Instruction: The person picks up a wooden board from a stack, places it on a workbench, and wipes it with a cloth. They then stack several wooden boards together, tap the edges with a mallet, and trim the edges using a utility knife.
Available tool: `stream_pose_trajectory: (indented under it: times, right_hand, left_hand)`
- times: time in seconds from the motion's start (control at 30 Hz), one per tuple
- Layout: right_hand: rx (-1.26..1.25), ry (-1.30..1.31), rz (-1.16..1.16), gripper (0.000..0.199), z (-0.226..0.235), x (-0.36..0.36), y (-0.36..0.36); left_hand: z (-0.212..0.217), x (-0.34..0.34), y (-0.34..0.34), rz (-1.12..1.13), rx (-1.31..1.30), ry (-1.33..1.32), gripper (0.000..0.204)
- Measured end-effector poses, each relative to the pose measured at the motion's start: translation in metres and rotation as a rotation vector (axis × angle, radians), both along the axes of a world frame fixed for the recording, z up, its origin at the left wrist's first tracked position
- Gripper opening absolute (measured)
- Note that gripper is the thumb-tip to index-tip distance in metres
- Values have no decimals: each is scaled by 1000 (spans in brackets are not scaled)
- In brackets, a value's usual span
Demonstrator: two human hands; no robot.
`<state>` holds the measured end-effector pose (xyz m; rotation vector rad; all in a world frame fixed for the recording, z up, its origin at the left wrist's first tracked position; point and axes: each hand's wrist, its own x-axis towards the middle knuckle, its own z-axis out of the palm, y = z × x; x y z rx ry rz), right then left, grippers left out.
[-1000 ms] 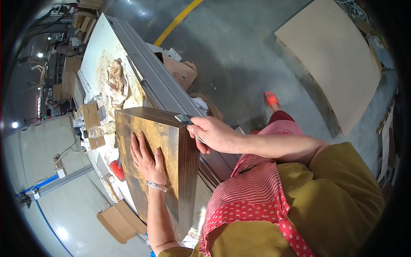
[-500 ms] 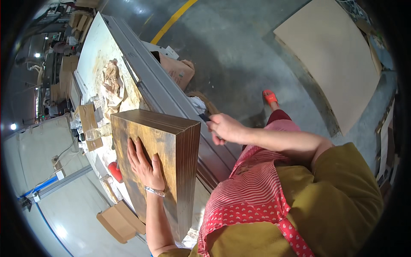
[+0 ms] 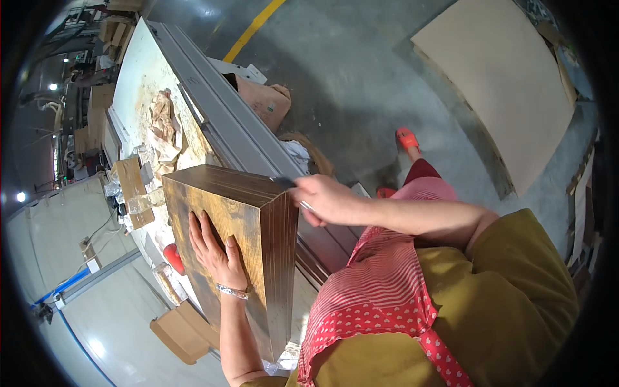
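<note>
A thick stack of brown wood-grain boards (image 3: 248, 242) stands on edge on the worktable, with its layered edges toward me. My left hand (image 3: 220, 259) lies flat on the front board, fingers stretched out, a bracelet at the wrist. In my right hand (image 3: 327, 201), the fingers are wrapped round a slim tool with a dark flat end (image 3: 282, 182); a shiny part shows below the fist. The dark end is at the stack's upper right corner. Whether it touches the boards, and its exact kind, I cannot tell.
Behind the stack, the stained white worktable (image 3: 134, 84) carries crumpled brown paper (image 3: 164, 129), a taped cardboard piece (image 3: 131, 184) and a red round object (image 3: 173, 258). Grey metal rails (image 3: 213, 103) run along its side. A brown sack (image 3: 264, 103) and a large tan panel (image 3: 496, 84) are beyond.
My right hand has moved left with the tool, bringing its dark end from beside the stack to the upper corner. My left hand stays flat on the boards.
</note>
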<state>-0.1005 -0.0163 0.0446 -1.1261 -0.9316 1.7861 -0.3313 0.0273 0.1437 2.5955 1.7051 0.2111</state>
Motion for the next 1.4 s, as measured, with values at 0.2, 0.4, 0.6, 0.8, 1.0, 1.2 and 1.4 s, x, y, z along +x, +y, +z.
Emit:
stream_pose_trajectory:
  times: [0.2, 0.4, 0.6, 0.8, 1.0, 1.2, 1.4]
  right_hand:
    - [35, 148, -116, 27, -2, -1, -4]
    - [-290, -62, 83, 26, -69, 5, -5]
    - [-79, 78, 24, 26, -5, -3, -2]
    - [-236, -162, 36, 27, -65, 0, -14]
    - [-143, -80, -28, 27, -31, -5, -2]
    - [83, -48, -49, 23, -1, -7, -6]
    - [274, -16, -57, 24, 41, -7, -13]
  left_hand:
    - [-1, -4, -1, -3, -1, 6, 67]
    - [3, -1, -3, -8, 1, 51, 67]
    - [2, -3, -3, -5, -12, 15, 66]
    - [1, 0, -2, -10, 15, 48, 64]
    - [2, 0, -1, -13, 32, 57, 62]
    - [4, 0, -2, -12, 4, 45, 66]
    - [2, -2, -2, -12, 3, 30, 66]
